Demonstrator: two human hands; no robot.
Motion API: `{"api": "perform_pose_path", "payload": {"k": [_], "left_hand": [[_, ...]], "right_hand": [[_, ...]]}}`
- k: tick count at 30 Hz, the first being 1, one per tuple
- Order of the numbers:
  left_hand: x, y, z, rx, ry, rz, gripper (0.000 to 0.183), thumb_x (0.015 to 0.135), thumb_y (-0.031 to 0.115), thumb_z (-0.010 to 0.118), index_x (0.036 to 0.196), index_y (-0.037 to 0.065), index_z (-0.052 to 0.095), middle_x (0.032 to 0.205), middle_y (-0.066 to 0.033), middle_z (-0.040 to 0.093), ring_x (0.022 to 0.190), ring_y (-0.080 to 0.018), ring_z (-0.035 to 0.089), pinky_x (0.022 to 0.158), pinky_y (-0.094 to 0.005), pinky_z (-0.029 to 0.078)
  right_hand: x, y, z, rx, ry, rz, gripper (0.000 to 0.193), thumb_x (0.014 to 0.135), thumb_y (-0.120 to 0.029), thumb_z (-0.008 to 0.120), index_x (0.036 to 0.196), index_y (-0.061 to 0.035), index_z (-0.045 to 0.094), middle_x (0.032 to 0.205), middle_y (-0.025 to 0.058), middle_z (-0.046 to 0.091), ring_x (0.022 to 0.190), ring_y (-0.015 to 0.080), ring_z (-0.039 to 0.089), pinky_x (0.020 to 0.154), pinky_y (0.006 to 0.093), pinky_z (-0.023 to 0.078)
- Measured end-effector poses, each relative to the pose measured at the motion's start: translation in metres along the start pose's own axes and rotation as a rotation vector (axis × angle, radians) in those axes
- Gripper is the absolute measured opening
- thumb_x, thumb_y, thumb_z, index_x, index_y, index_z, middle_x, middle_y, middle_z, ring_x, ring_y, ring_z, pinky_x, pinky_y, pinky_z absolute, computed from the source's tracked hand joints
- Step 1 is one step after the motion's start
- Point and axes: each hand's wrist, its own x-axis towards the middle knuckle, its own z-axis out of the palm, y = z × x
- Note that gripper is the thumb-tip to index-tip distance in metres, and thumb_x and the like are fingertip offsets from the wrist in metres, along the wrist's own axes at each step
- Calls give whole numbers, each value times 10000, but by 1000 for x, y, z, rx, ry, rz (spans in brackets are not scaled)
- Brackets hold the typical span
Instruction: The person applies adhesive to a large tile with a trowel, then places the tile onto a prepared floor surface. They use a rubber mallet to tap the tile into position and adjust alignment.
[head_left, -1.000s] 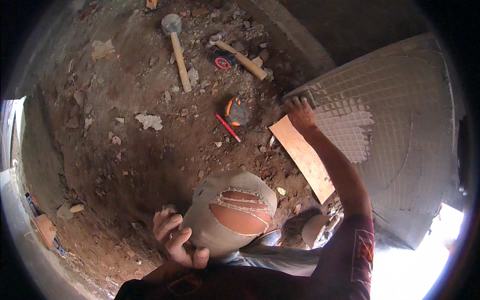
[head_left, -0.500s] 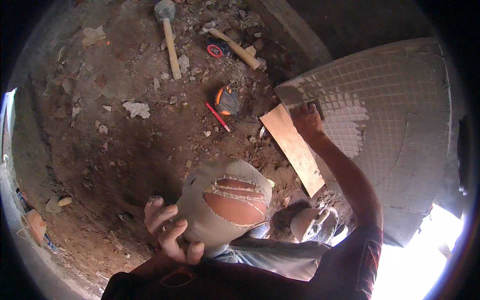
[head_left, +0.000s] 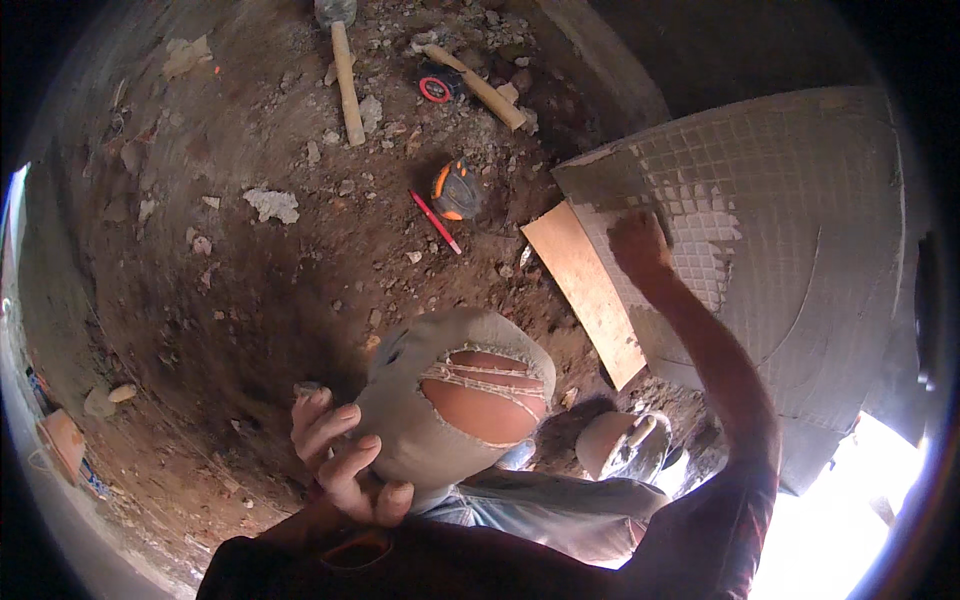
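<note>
My right hand (head_left: 640,245) is closed and rests on the back of a large tile (head_left: 820,200) at the right. The dark edge of a flat tool shows beside its fingers; my hand hides the rest. Grey mortar covers much of the tile, while a pale patch of raised grid (head_left: 705,235) is bare near the hand. Along the tile's left edge lies a thin wooden board (head_left: 585,290). My left hand (head_left: 345,460) is held up beside my bent knee, its fingers curled but apart, with nothing in them.
On the dirt lie an orange and black tape measure (head_left: 457,190), a red pencil (head_left: 434,221), a round black and red thing (head_left: 437,86), a mallet (head_left: 347,85) and a wooden-handled tool (head_left: 480,90). A pale container (head_left: 600,445) stands right of my knee in a torn trouser leg.
My right hand has moved a little right and down across the tile. The left hand keeps its pose. The whole view has shifted slightly.
</note>
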Motion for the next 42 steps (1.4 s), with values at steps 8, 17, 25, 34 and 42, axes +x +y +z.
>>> {"api": "perform_pose_path", "payload": {"k": [8,17,25,34,42], "left_hand": [[11,-6,4,-16,58,93,482,887,495,518,1131,92,619,1189,-174,625,1230,-381,526,1049,-574,384],[0,5,-21,50,82,37,519,898,509,504,1158,71,603,1172,-189,609,1227,-371,516,1086,-595,378],[-6,10,-13,-3,56,46,517,911,491,509,1177,56,588,1223,-198,584,1269,-394,484,1100,-583,372],[3,12,-14,5,-81,107,582,928,475,501,1282,15,542,1295,-218,541,1285,-387,471,1120,-604,353],[38,41,-15,160,-90,237,567,937,447,437,1240,-22,537,1308,-283,515,1291,-410,465,1122,-630,343]], "right_hand": [[38,-64,41,251,511,324,278,970,-190,512,1208,-52,550,1254,192,593,1150,365,580,937,516,464],[59,-50,27,186,845,454,128,865,-143,583,984,-105,559,971,116,553,900,296,553,751,443,410],[12,29,-54,147,1105,810,234,814,-130,646,1032,-95,569,975,152,535,919,367,544,760,490,410],[22,-16,-2,121,629,305,434,906,-173,588,1336,-130,623,1339,123,594,1272,351,511,1048,509,410],[-50,-38,121,666,212,297,346,888,-253,616,1195,-130,720,1255,90,645,1278,285,509,1060,482,404]]}}
